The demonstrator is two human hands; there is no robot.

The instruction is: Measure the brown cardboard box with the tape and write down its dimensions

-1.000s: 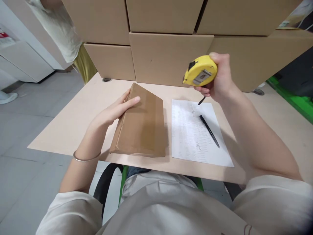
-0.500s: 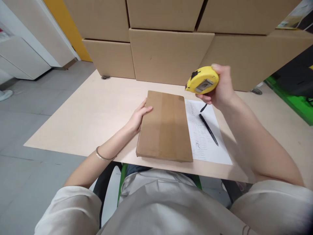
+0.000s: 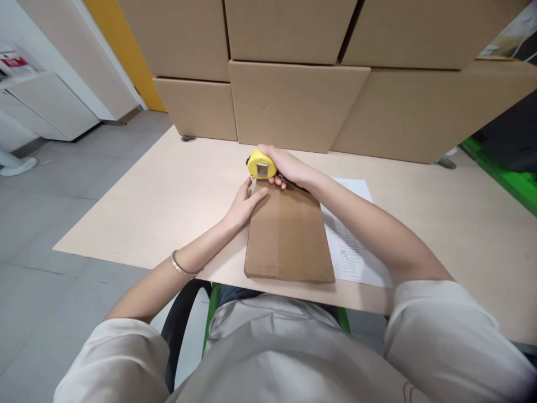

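Observation:
A flat brown cardboard box [image 3: 289, 238] lies near the front edge of the table. At its far left corner is my left hand [image 3: 243, 207], the thumb over the top face and the fingers along the side. My right hand [image 3: 283, 163] is closed round a yellow tape measure [image 3: 257, 162], held at the box's far edge, just beyond my left fingertips. A dark cord-like strap [image 3: 293, 183] trails from the tape measure under my right wrist. Whether any blade is pulled out, I cannot tell.
A printed sheet of paper [image 3: 350, 257] lies right of the box, partly under my right forearm. Large cardboard boxes [image 3: 293, 106] are stacked along the back of the table [image 3: 138, 207]. A black and green object stands at far right.
My right hand has brought the tape measure left and down, from above the paper to the box's far edge. My right forearm now hides the pen on the paper.

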